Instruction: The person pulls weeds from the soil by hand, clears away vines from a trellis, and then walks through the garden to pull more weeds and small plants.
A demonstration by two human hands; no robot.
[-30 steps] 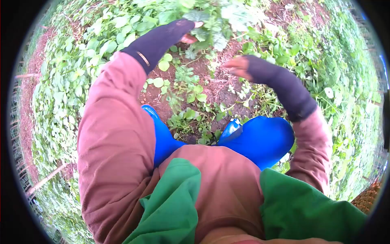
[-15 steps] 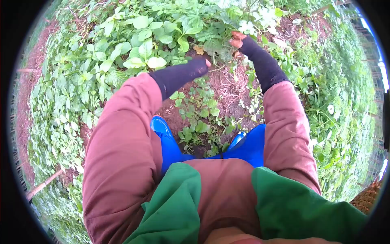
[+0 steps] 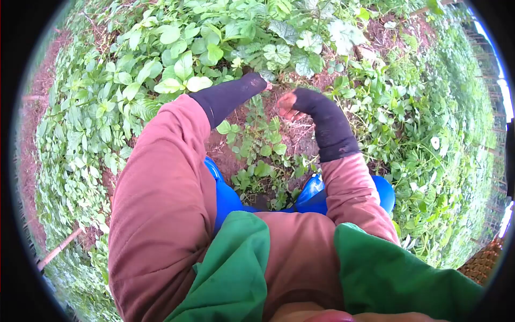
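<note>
My left hand, mostly under a dark fingerless covering, is low at the edge of a leafy plant with pale-veined leaves. Only a bit of a fingertip shows, so its grip is hidden. Just to the right and nearer to me is my right hand, in a matching dark covering. Its bare fingers are curled inward over the reddish soil; whatever they may hold cannot be made out. A small green plant grows between my hands and my feet.
Dense broad-leaved plants spread ahead and to the left, with more low greenery on the right. Blue boots are below me. A wooden stick stands at the lower left, and a brown woven item is at the lower right.
My right hand has drawn back toward me and to the left, away from the pale-veined leaves. My left hand has shifted slightly left, and my right knee now shows beyond the sleeve.
</note>
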